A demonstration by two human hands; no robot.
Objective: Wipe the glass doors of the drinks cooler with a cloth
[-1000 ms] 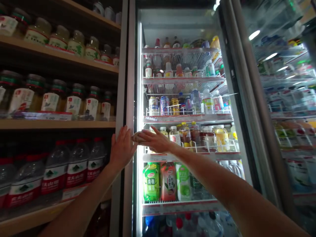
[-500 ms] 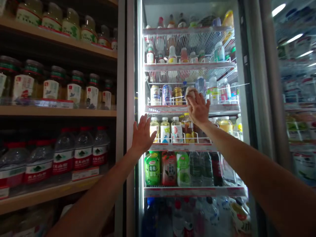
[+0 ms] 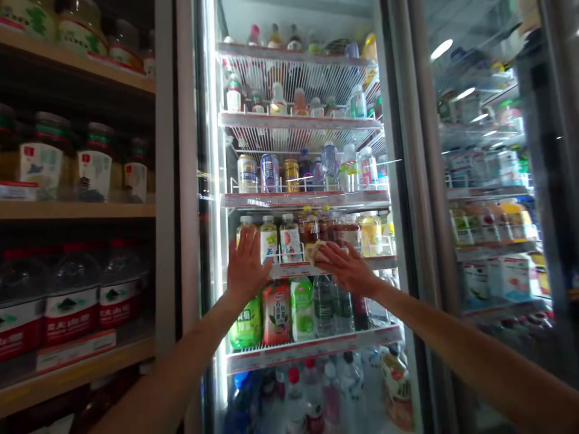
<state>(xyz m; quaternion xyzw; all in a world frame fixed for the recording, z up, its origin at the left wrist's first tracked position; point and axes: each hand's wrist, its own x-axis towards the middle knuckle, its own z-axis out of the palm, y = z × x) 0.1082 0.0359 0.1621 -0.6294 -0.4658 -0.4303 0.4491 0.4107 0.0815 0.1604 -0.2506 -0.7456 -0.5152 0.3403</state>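
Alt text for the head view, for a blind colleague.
Right hand presses a crumpled cloth against a lit drinks fridge's glass door; left hand lies flat on the glass beside it. Wooden shelves of bottles stand left.

Cloth (image 3: 315,251): small, pale, crumpled wad, pinned against the glass door (image 3: 307,138) at mid-height under the right hand (image 3: 348,271). Door: tall clear pane, grey frame, upright, lit from behind. Left hand (image 3: 246,265) lies flat on the pane, just left of the cloth.

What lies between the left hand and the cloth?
Head view: between left hand and cloth, bare door glass; behind it, two white-capped bottles on a shelf.
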